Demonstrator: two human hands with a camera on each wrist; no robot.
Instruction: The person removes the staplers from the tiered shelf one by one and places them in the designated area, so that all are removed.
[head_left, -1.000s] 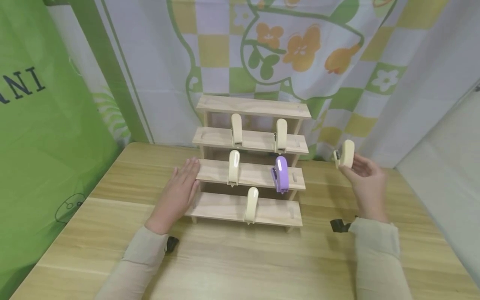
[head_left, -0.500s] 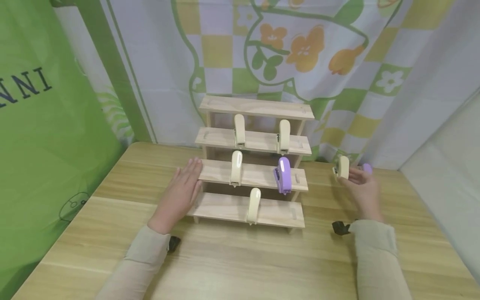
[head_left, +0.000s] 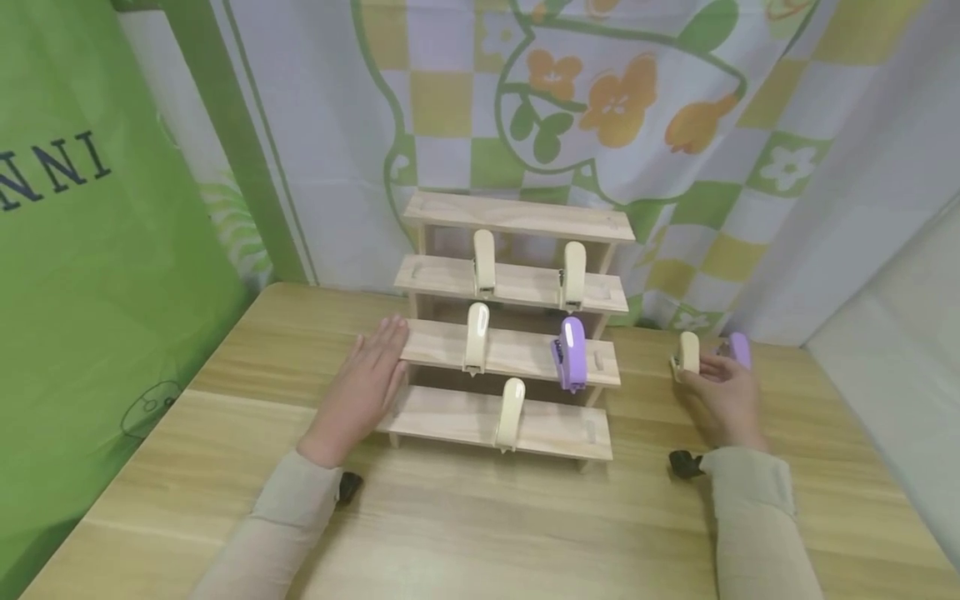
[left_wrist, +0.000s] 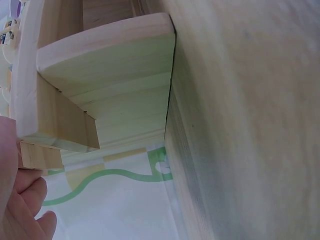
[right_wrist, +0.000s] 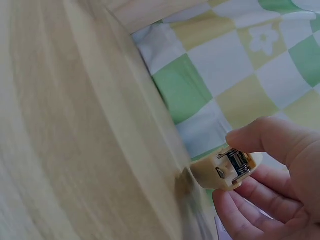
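My right hand (head_left: 726, 398) pinches a cream stapler (head_left: 687, 354) between thumb and fingers, low over the right part of the table. In the right wrist view the cream stapler (right_wrist: 227, 169) shows its metal inner parts, its end close to the tabletop. A purple stapler (head_left: 738, 348) stands just behind that hand, partly hidden by it. My left hand (head_left: 358, 390) lies with straight fingers at the left end of a stepped wooden rack (head_left: 435, 408). In the left wrist view some fingers (left_wrist: 31, 197) show beside the rack's side.
On the rack's steps stand several cream staplers, among them one on the lowest step (head_left: 510, 415), and one purple stapler (head_left: 572, 354). A patterned curtain (head_left: 442, 100) hangs behind the wooden table (head_left: 465, 533). Green cloth (head_left: 112, 275) hangs at the left.
My right hand has lowered the cream stapler toward the table at the right. The purple stapler behind it has come into view. My left hand stays at the rack, and the head view shifts slightly.
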